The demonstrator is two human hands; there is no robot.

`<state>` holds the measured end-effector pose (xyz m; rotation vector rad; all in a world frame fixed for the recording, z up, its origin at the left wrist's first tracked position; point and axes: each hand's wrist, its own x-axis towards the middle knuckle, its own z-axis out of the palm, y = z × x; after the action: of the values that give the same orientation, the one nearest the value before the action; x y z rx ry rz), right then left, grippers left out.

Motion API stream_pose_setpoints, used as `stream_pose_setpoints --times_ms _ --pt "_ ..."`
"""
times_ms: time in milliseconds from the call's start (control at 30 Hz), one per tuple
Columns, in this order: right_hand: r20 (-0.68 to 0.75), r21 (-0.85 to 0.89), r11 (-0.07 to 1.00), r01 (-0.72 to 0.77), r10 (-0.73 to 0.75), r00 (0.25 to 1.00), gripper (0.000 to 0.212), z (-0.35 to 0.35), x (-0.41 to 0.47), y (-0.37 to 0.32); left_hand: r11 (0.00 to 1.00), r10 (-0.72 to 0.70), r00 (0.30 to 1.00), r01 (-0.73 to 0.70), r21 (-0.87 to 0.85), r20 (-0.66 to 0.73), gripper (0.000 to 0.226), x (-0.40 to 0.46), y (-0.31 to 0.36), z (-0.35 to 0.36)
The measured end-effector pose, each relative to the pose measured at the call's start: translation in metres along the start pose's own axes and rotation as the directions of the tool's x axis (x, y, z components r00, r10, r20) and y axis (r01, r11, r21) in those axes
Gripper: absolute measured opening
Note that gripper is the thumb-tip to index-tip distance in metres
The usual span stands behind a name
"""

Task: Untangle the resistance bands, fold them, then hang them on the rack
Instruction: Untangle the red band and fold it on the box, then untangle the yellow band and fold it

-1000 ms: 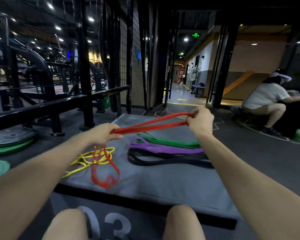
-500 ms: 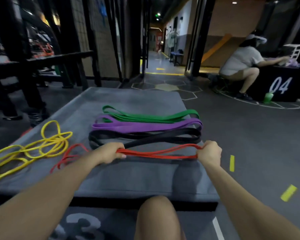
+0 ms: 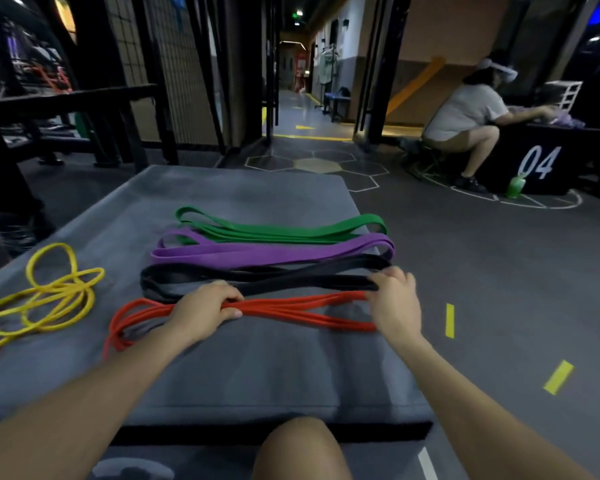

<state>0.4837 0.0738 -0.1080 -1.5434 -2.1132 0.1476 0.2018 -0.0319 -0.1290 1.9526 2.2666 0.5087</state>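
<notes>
A folded red band (image 3: 291, 311) lies across the grey mat (image 3: 257, 368), nearest me. My left hand (image 3: 201, 311) grips its strands near the middle-left. My right hand (image 3: 394, 299) rests at its right end, fingers spread over the end and touching the black band (image 3: 257, 277) behind it. Beyond lie a folded purple band (image 3: 267, 251) and a folded green band (image 3: 278, 228), side by side. A yellow band (image 3: 49, 296) sits in loose tangled loops at the mat's left edge.
A black rack frame (image 3: 66, 98) stands at the far left. A person (image 3: 465, 116) crouches at a black box marked 04 (image 3: 548, 161) at the far right, a green bottle (image 3: 515, 187) beside it. My knee (image 3: 298, 448) is below the mat's near edge.
I have lowered the red band from the air onto the mat in front of the black band. My right hand has loosened from gripping its end. My view has turned right.
</notes>
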Motion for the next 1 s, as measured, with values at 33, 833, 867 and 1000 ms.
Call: stream_pose_setpoints --times_ms 33,833,867,1000 --pt "0.033 0.051 0.993 0.105 -0.107 0.994 0.035 0.002 -0.001 -0.016 1.000 -0.001 1.000 0.001 -0.007 -0.009 0.028 -0.001 0.001 -0.001" --pt "0.125 0.165 0.952 0.258 -0.280 0.952 0.026 0.079 -0.034 -0.125 0.896 -0.010 1.000 0.002 0.445 0.016 0.047 -0.076 -0.088 -0.045" --pt "0.128 0.158 0.953 0.259 -0.280 0.951 0.026 0.078 -0.034 -0.125 0.891 -0.016 1.000 0.002 0.453 0.026 0.046 -0.076 -0.088 -0.045" --pt "0.144 0.117 0.959 0.257 -0.272 0.951 0.026 0.074 -0.034 -0.128 0.868 -0.073 0.992 0.014 0.496 0.099 0.033 -0.069 -0.083 -0.056"
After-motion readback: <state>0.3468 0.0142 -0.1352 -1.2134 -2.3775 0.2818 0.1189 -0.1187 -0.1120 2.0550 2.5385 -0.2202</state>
